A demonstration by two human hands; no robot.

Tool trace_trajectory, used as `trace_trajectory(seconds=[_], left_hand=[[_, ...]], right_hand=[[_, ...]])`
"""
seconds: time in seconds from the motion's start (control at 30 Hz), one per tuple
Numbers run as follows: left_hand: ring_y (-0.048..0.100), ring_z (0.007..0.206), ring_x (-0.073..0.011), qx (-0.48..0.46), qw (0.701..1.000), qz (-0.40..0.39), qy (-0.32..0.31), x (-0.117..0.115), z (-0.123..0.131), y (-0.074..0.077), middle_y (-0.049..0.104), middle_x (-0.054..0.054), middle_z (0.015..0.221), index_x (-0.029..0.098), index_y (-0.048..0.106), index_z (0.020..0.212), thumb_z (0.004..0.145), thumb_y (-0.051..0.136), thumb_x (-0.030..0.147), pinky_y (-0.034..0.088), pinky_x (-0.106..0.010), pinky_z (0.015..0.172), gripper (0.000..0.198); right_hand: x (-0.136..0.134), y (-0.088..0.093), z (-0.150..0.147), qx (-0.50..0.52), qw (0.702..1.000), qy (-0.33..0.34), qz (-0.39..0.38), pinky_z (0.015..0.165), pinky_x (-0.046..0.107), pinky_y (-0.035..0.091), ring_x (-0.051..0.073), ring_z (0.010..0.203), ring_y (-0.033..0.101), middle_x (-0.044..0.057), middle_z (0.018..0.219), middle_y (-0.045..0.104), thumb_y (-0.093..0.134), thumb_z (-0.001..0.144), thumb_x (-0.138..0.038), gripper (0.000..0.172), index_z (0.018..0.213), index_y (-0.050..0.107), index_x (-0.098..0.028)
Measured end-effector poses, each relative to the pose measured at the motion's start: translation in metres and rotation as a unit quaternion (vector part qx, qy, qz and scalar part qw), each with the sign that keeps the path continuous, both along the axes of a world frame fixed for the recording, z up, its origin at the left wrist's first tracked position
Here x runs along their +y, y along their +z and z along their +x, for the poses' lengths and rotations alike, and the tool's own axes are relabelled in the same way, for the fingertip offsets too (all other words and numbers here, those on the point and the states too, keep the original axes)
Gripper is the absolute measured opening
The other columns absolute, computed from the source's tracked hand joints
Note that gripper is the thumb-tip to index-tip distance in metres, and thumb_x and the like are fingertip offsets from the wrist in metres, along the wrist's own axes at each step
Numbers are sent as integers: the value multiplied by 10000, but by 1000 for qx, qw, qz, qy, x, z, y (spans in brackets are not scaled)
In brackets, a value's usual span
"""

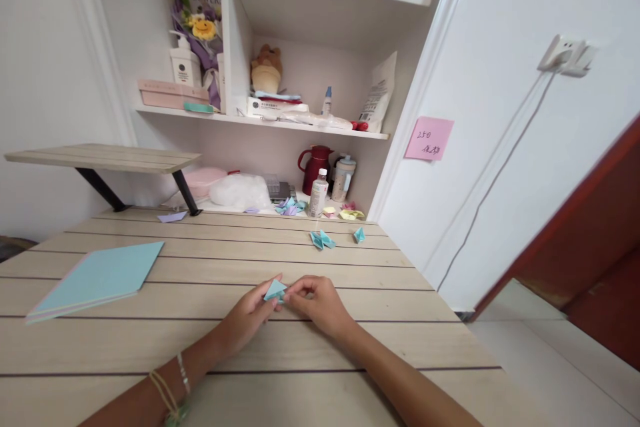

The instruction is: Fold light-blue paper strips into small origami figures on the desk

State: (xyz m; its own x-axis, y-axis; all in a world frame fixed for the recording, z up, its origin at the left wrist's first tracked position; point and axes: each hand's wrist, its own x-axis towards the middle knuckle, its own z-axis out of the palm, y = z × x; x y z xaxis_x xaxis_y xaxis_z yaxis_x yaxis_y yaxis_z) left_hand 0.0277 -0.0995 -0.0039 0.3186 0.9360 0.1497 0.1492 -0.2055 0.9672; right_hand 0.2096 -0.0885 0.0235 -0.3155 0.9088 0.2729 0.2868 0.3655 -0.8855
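Observation:
A small folded piece of light-blue paper [275, 290] is held just above the middle of the table. My left hand [250, 310] grips it from the left, thumb in front and fingers behind. From the right, my right hand [317, 300] pinches its right edge between thumb and fingertips. Beyond my hands lie teal folded paper pieces [323, 240], with one more teal folded piece [359, 235] to their right. A stack of square paper sheets [107, 272], light blue on top, rests on the left of the table.
The slatted wooden table [210, 387] meets a white shelf unit at the back. A raised stand [105, 156] with black legs is at back left. A bottle [319, 193], a red jug [316, 170] and several folded papers [291, 206] stand or lie at the back edge.

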Motion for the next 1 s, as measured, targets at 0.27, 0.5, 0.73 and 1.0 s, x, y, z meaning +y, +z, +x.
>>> trace_trajectory(seconds=[0.27, 0.5, 0.73, 1.0], left_hand=[[508, 719, -145, -29, 999, -12, -15, 0, 2, 4, 592, -42, 893, 202, 453, 1245, 779, 502, 285, 409, -223, 574, 476], [495, 635, -117, -52, 998, -40, -16, -3, 4, 10, 577, -66, 989, 176, 482, 1223, 747, 535, 229, 431, -257, 610, 481], [533, 897, -193, -133, 985, -101, -47, -3, 6, 7, 523, -69, 1170, 203, 423, 1267, 745, 575, 259, 435, -354, 818, 546], [553, 908, -185, -121, 982, -126, -66, -3, 5, 1, 569, -57, 1081, 202, 175, 1372, 757, 574, 280, 395, -377, 890, 738]], right_hand=[[-3, 2, 1, -77, 989, 8, 127, 582, 213, 435, 125, 624, 582, 17, 775, 658, 586, 729, -237, 111, 775, 681, -204], [-9, -4, -5, -170, 955, -43, 241, 611, 195, 424, 123, 712, 594, -1, 848, 650, 585, 700, -191, 174, 855, 649, -235], [-10, -10, -9, -178, 950, -80, 243, 622, 206, 402, 128, 731, 605, -10, 853, 668, 580, 748, -235, 114, 831, 656, -252], [-8, -9, -8, -217, 940, -69, 253, 618, 218, 368, 133, 714, 588, -2, 790, 664, 540, 793, -272, 123, 764, 651, -231]])
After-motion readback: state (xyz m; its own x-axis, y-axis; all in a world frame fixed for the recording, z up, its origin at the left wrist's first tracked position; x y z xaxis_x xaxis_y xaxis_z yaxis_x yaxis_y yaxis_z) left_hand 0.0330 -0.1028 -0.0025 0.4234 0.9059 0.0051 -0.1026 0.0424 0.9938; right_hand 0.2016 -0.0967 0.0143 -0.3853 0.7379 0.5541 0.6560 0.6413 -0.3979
